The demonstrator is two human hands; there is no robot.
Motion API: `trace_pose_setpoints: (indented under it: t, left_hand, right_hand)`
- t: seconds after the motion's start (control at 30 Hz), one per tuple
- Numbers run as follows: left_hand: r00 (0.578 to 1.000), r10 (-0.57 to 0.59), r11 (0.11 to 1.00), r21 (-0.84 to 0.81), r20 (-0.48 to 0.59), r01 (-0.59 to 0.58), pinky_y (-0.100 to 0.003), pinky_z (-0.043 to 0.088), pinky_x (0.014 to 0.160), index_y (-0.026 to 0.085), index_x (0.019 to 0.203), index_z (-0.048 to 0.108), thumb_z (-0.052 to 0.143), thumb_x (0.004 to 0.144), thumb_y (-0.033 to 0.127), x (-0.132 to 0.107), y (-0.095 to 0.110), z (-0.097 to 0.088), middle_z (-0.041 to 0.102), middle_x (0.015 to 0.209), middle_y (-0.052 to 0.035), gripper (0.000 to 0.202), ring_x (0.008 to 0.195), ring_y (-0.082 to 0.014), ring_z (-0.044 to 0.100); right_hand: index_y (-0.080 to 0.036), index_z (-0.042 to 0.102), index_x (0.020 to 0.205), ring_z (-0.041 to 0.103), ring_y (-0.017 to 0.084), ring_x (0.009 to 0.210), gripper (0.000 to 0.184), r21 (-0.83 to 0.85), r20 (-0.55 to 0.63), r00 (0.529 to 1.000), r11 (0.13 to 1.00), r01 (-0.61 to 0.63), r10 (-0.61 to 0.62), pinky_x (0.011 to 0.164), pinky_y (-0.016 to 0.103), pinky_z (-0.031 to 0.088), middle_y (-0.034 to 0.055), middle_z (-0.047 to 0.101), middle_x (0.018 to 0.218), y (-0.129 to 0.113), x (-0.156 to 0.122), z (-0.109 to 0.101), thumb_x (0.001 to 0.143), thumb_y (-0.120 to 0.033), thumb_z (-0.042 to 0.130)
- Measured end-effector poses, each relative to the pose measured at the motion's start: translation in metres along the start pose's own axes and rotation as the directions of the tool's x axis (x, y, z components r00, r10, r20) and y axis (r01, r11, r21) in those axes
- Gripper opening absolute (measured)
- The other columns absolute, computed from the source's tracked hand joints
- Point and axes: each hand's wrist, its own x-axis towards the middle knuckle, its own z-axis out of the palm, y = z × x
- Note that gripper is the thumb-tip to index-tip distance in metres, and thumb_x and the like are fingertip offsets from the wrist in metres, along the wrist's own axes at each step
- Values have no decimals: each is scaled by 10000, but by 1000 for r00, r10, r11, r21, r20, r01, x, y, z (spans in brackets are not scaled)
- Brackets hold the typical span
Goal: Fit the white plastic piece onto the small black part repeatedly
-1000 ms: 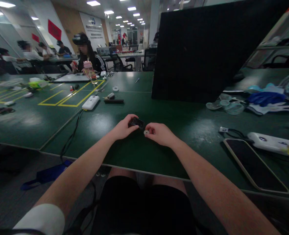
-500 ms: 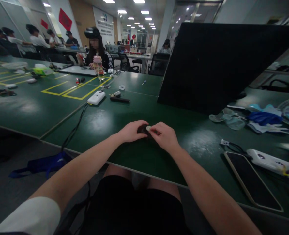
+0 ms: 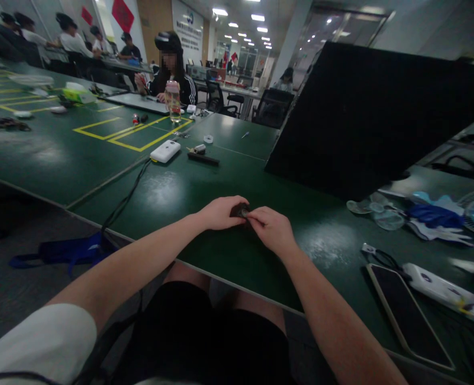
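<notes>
Over the green table, near its front edge, my left hand grips a small dark object between thumb and fingers. What kind of object it is cannot be made out. A small pale round disc, coin-like, shows against its right side. My right hand is closed in a pinch, thumb and forefinger at the disc's right edge. The fingertips partly cover the disc.
A white power bank with a cable, keys and a black bar lie ahead left. A large black panel leans at right. Gloves, a phone and another white device lie right. A person sits across.
The disc was held up facing me; now it lies lower against the dark object and shows less. My head view has shifted and tilted slightly. Both hands stay together.
</notes>
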Motion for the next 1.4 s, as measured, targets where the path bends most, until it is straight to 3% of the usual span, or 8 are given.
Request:
trace_pose_setpoints:
  t: [0.23,0.33,0.43,0.53,0.73,1.03,1.2,1.4]
  left_hand:
    - [994,-107,994,0,-10,107,-372,560,895,245,1313,570,704,840,412,-1,-1,-3,711,1178,-49,520,1018,-233,689]
    - [982,-184,983,0,-39,184,-363,562,887,254,1319,563,702,840,403,0,-2,-3,717,1164,-42,520,1017,-230,692]
    - [971,-231,972,19,-60,232,-357,561,866,262,1306,563,696,842,407,1,-2,-2,725,1135,-32,504,1001,-228,693]
    - [961,-257,962,71,-104,265,-366,555,876,262,1293,568,696,839,407,1,-3,-1,720,1164,-45,493,1011,-239,691]
    - [928,-308,939,88,-211,331,-399,558,891,259,1275,566,665,860,362,0,-10,-3,711,1180,-69,439,1041,-265,689]
    - [954,-231,965,80,-191,250,-413,541,985,255,1304,570,681,837,311,1,-7,0,677,1218,-73,484,1099,-256,666]
    - [975,-178,980,71,-130,189,-417,542,984,245,1296,573,678,839,336,0,-3,-2,679,1226,-70,478,1109,-257,665]
    - [986,-159,983,78,-58,164,-397,562,859,251,1254,585,687,836,405,-1,6,-4,711,1162,-52,457,1014,-262,691]
  right_hand:
    - [-210,754,1050,621,201,776,323,-125,-275,928,948,-293,251,671,335,458,79,696,930,23,-6,-40,975,-463,567]
    - [-216,765,966,600,206,711,440,-187,-99,900,881,-435,423,607,334,420,68,677,835,40,-8,-48,959,-587,527]
    - [-223,734,1147,618,212,762,488,-186,-38,878,860,-476,477,632,333,441,74,692,925,43,-4,-37,969,-606,490]
    - [-235,638,1342,642,231,856,519,-176,28,912,900,-398,408,655,337,473,103,699,1096,34,2,-16,973,-577,508]
    - [-259,658,1279,659,276,988,358,-144,94,976,972,-184,198,756,386,523,97,719,1146,28,4,5,923,-296,643]
    - [-242,689,1166,596,155,584,287,155,-4,947,936,-317,322,528,299,468,24,734,875,24,-5,-7,903,-353,652]
    - [-212,731,1036,553,147,575,223,232,-153,934,930,-285,324,513,294,443,39,707,840,15,-5,-19,898,-376,670]
    - [-220,730,1103,579,167,626,249,255,-148,946,936,-244,287,564,318,490,48,699,847,11,-5,-18,907,-354,656]
